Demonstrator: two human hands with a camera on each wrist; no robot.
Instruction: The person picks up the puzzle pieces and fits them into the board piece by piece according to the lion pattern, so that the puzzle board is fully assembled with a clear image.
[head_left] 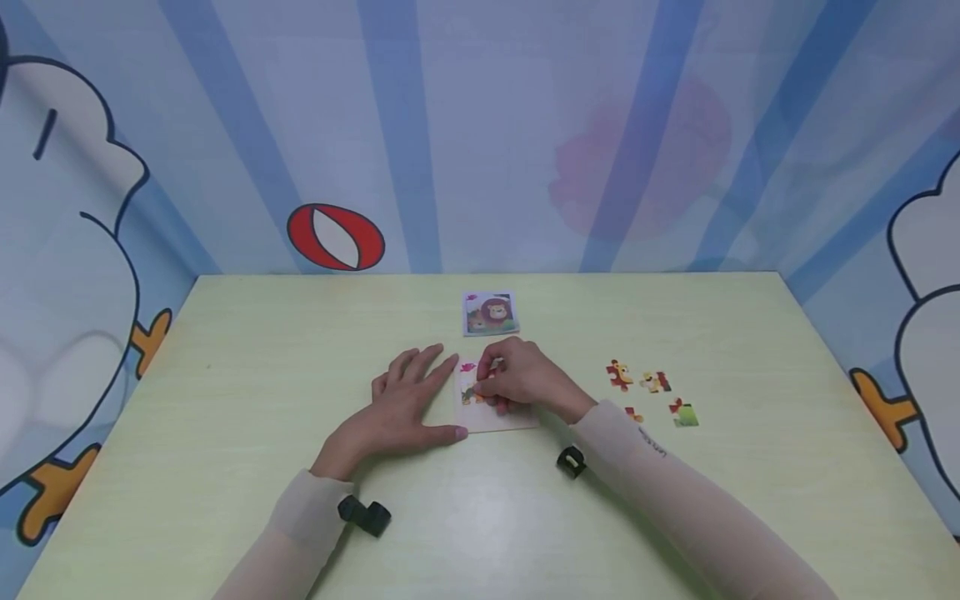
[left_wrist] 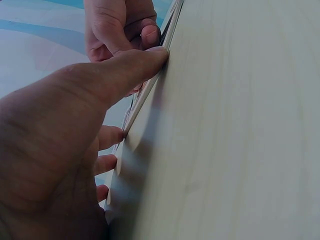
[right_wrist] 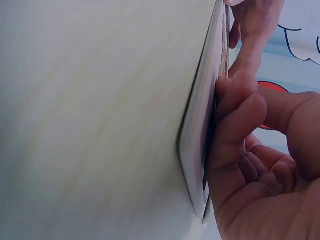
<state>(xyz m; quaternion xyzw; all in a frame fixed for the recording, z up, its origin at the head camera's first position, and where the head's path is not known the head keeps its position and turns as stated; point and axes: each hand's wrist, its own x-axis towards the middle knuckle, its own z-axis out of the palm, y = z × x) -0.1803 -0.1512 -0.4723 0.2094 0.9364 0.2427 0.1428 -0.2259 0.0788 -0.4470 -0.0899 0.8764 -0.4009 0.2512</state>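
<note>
A pale square puzzle board point(head_left: 498, 422) lies on the table with a few colourful pieces on its left part. My left hand point(head_left: 401, 417) is spread along the board's left side; its thumb and index fingertip touch the lower and upper corners. Over the board's middle, my right hand point(head_left: 521, 375) has its fingers bent and pinches a small orange-and-green puzzle piece point(head_left: 472, 395) against the surface. That hand covers much of the board. In the right wrist view, the curled fingers point(right_wrist: 240, 112) lie close to the board's face.
Behind the board lies a square picture card point(head_left: 491, 314) showing a lion. Several loose pieces lie right of the board, among them a lion-coloured one point(head_left: 619, 375) and a green one point(head_left: 683, 412). A printed cloth point(head_left: 480, 133) stands behind the table point(head_left: 300, 333).
</note>
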